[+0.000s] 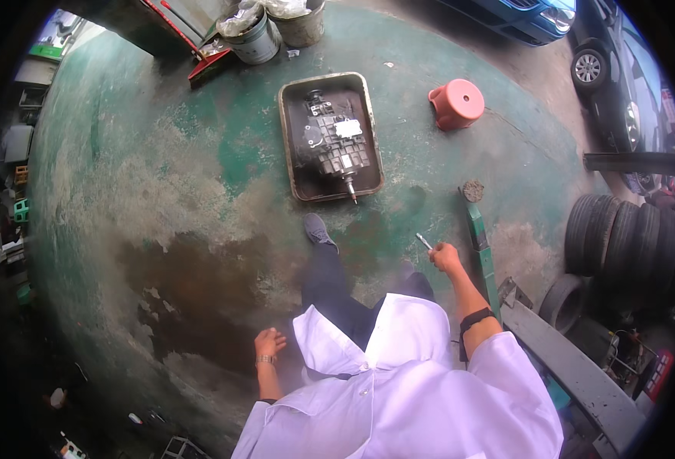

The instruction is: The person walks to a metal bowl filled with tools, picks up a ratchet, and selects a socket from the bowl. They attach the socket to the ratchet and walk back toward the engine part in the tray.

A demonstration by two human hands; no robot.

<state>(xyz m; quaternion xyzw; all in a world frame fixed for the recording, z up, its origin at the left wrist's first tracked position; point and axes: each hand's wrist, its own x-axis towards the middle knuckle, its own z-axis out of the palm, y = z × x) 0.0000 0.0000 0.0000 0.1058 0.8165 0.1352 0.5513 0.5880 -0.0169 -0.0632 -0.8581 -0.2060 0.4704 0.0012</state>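
Observation:
My right hand (445, 257) is closed around one end of a short, slim, silvery tool (424, 241). Its exact kind is too small to make out. My left hand (269, 343) hangs low at my side, its fingers loosely apart and nothing in them. In front of my feet a grey metal gearbox (326, 153) lies in a shallow rectangular tray (285, 145) on the floor. The gearbox's shaft points toward me, and a white patch shows on its top. Neither hand touches the gearbox or the tray.
A pink stool (458, 104) stands right of the tray. Nearer me, a green lift arm (478, 233) reaches across the floor. Stacked tyres (621, 233) and a grey beam (575, 371) are at the right. Buckets (255, 42) and a red dustpan (207, 67) stand far off.

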